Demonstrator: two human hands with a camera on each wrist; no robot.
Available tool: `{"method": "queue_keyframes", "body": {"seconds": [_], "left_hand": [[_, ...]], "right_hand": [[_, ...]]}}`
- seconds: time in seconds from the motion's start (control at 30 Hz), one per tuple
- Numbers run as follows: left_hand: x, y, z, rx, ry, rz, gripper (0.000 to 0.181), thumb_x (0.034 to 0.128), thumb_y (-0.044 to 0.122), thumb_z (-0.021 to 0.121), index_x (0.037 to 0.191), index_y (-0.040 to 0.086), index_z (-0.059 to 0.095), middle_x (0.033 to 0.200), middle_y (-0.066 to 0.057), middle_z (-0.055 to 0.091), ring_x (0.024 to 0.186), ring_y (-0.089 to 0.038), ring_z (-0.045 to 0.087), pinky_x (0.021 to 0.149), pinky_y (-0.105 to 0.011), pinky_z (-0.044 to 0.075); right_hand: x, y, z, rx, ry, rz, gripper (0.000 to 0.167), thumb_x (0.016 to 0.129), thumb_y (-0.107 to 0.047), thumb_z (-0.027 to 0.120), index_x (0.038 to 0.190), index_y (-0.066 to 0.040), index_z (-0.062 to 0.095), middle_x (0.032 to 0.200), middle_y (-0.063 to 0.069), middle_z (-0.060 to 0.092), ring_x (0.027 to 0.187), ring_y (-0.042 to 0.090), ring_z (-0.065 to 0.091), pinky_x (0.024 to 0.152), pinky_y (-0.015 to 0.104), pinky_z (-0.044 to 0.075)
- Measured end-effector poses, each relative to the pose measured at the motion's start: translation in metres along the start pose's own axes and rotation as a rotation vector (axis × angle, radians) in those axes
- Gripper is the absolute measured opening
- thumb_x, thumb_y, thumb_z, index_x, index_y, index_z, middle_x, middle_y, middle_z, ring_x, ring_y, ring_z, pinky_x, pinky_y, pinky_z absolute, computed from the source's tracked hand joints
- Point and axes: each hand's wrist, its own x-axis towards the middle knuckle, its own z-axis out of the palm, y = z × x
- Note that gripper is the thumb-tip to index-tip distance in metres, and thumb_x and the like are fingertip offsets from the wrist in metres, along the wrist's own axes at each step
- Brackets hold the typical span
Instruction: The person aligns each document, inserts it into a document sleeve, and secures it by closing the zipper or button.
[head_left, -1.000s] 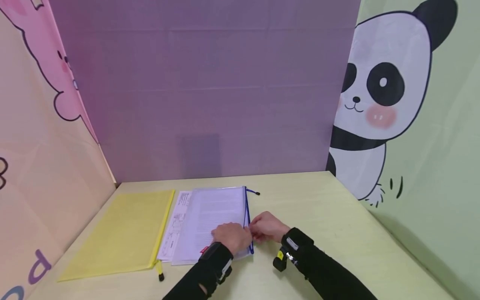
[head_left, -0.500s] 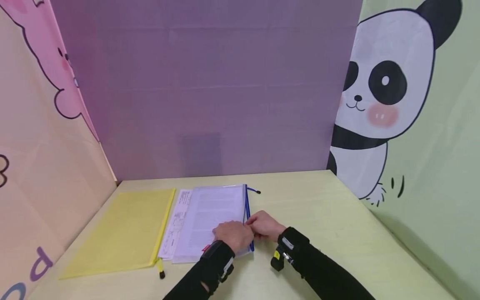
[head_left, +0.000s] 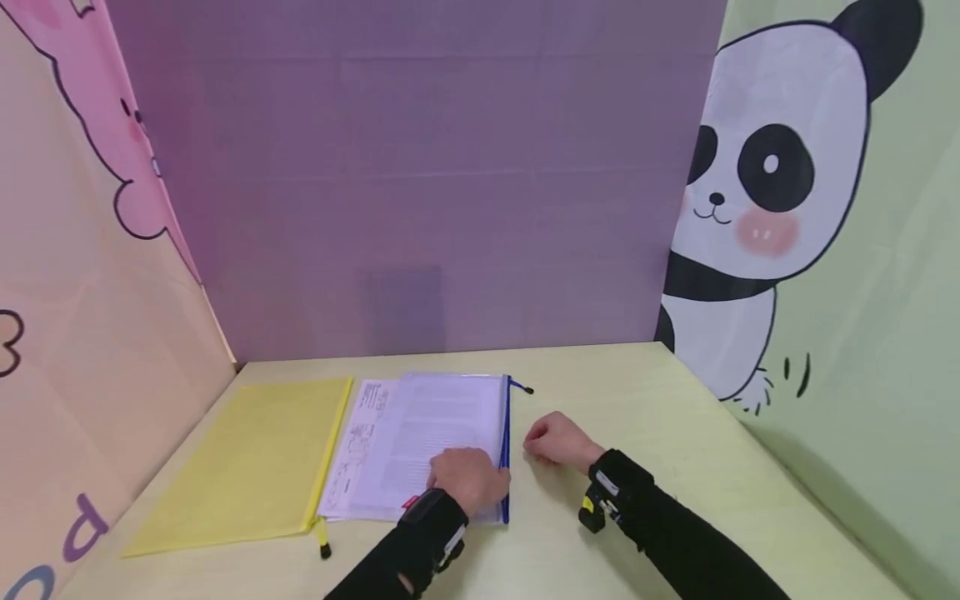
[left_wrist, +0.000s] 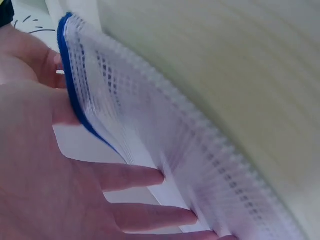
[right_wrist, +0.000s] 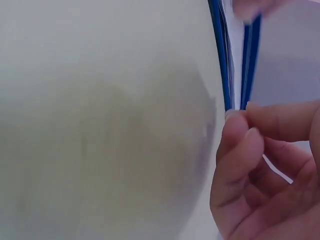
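Note:
A clear mesh zip document bag with blue zip edging lies mid-table, with printed paper showing through it. My left hand grips it near its right edge. In the left wrist view, the thumb goes behind the blue edging while the fingers touch the mesh. My right hand hovers just right of the bag, apart from it in the head view, its fingers loosely curled. Seen from the right wrist, its fingertips overlap two blue edge strips behind them. Nothing shows between them.
A yellow zip bag lies flat to the left, its zip edge toward the clear bag. A printed sheet shows along the clear bag's left side. Purple, pink and green panels enclose the table.
My right hand has moved away to the right from the zip edge where it met my left hand. The clear bag's blue edge has shifted slightly right; my left hand stays nearly in place.

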Motion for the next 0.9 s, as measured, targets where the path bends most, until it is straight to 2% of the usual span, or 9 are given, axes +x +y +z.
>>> {"method": "queue_keyframes", "body": {"seconds": [0.17,0.3,0.5,0.63,0.7,0.83,0.9], "left_hand": [[-0.004,0.000,0.002,0.004,0.014,0.059,0.058,0.0812,0.059,0.069,0.091,0.002,0.070,0.084,-0.017,0.065,0.079,-0.033,0.061,0.063,-0.052,0.054],[-0.007,0.000,0.000,0.023,0.013,0.088,0.061,0.0780,0.061,0.072,0.099,0.004,0.070,0.086,-0.018,0.063,0.083,-0.035,0.061,0.067,-0.053,0.054],[-0.011,-0.005,-0.003,0.082,-0.032,0.137,0.069,0.0759,0.066,0.074,0.116,0.010,0.068,0.096,-0.017,0.063,0.088,-0.034,0.060,0.072,-0.052,0.054],[-0.011,-0.009,-0.009,0.083,-0.093,0.183,0.072,0.0762,0.064,0.076,0.127,0.014,0.065,0.105,-0.016,0.062,0.094,-0.034,0.060,0.078,-0.054,0.052],[-0.011,-0.010,-0.013,0.077,-0.119,0.210,0.074,0.0762,0.062,0.077,0.132,0.015,0.064,0.112,-0.016,0.063,0.100,-0.035,0.060,0.081,-0.055,0.051],[-0.009,-0.015,-0.018,0.069,-0.163,0.268,0.076,0.0756,0.059,0.079,0.137,0.017,0.061,0.121,-0.014,0.063,0.109,-0.033,0.060,0.084,-0.055,0.051],[-0.008,-0.017,-0.020,0.061,-0.191,0.289,0.077,0.0754,0.056,0.081,0.138,0.018,0.060,0.125,-0.013,0.062,0.113,-0.032,0.058,0.087,-0.056,0.050]], "right_hand": [[0.001,0.004,-0.019,-0.177,0.092,-0.024,0.004,0.088,-0.004,0.071,0.086,0.000,0.072,0.075,0.004,0.065,0.066,0.016,0.057,0.058,0.027,0.049],[0.004,0.007,-0.031,-0.309,0.129,-0.048,0.006,0.087,-0.005,0.072,0.086,0.000,0.071,0.081,0.006,0.067,0.074,0.019,0.060,0.067,0.032,0.052],[0.009,0.017,-0.045,-0.398,0.166,0.021,0.020,0.090,-0.012,0.073,0.100,0.005,0.069,0.098,0.017,0.071,0.085,0.027,0.064,0.078,0.042,0.055],[0.012,0.023,-0.050,-0.440,0.176,0.050,0.029,0.091,-0.016,0.073,0.106,0.008,0.068,0.099,0.018,0.070,0.083,0.026,0.063,0.076,0.043,0.054],[0.013,0.024,-0.051,-0.471,0.190,0.057,0.023,0.091,-0.016,0.071,0.099,0.006,0.067,0.090,0.014,0.067,0.078,0.025,0.060,0.070,0.040,0.052],[0.015,0.031,-0.052,-0.556,0.242,0.071,0.018,0.089,-0.014,0.069,0.086,0.002,0.062,0.082,0.014,0.062,0.073,0.027,0.057,0.064,0.041,0.051],[0.015,0.034,-0.053,-0.591,0.264,0.077,0.016,0.086,-0.012,0.068,0.083,0.002,0.062,0.084,0.017,0.064,0.074,0.029,0.058,0.065,0.045,0.052]]}}
